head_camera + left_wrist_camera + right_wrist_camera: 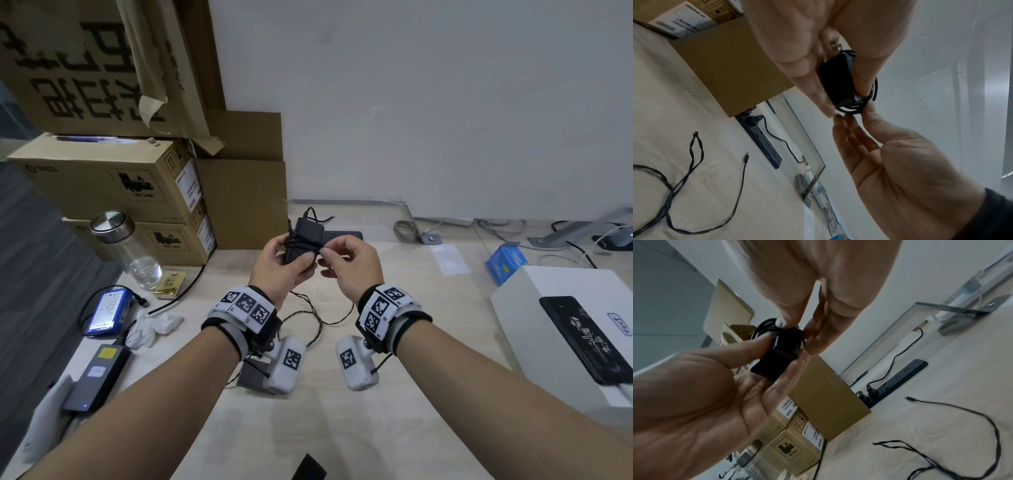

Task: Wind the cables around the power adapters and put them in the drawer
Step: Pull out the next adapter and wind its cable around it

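I hold a black power adapter [308,231] above the desk, with several turns of its thin black cable [303,244] wound round it. My left hand [296,253] grips the adapter body [838,81] between thumb and fingers. My right hand [324,250] pinches the wound cable [797,332] at the adapter's edge. The adapter's metal prongs [835,46] show beside my left palm. A second dark adapter [251,375] lies on the desk under my left wrist, its loose cable [308,315] trailing across the top and ending in a barrel plug [907,398]. No drawer is in view.
Stacked cardboard boxes [113,178] stand at the back left beside a glass bottle [126,246]. A black power strip [342,235] lies by the wall. On the left lie a blue battery pack [109,308], crumpled tissue [154,325] and a laptop brick [99,377]. A white box [513,308] sits on the right.
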